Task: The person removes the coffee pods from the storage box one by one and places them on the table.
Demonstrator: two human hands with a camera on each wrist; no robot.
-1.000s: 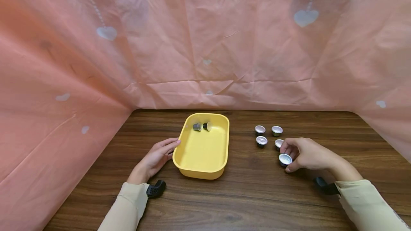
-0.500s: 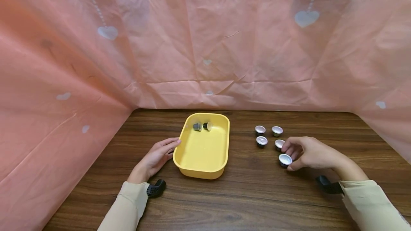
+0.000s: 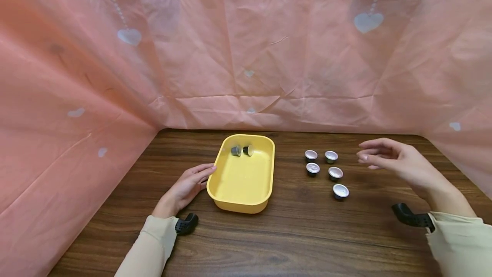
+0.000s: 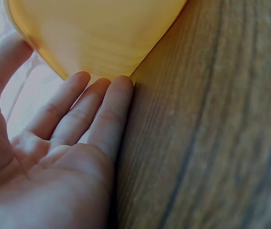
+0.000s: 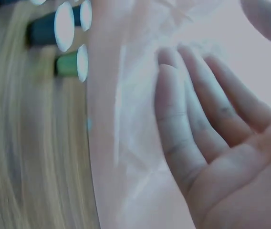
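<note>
My left hand [image 3: 187, 187] rests at the left wall of a yellow tray [image 3: 240, 206]; in the left wrist view its straight fingertips touch the tray wall [image 4: 92, 38]. Two coffee capsules, a grey one [image 3: 235, 151] and a black one [image 3: 248, 150], lie on their sides at the tray's far end. Raised over the table to the right, my right hand [image 3: 399, 163] has loosely extended fingers and holds nothing. To its left stand several coffee capsules with foil lids up, the closest one [image 3: 340, 191] at the front. The right wrist view shows a green capsule [image 5: 69, 64] among them.
A dark wood table [image 3: 292, 243] lies under everything. Pink cloth [image 3: 276, 54] with pale hearts hangs along its back and sides. Each wrist carries a black camera mount, such as the right one [image 3: 411, 217].
My right hand has let go of the front capsule, lifted, and moved right and away from the group. That capsule stays standing on the table. The left hand and tray hold still.
</note>
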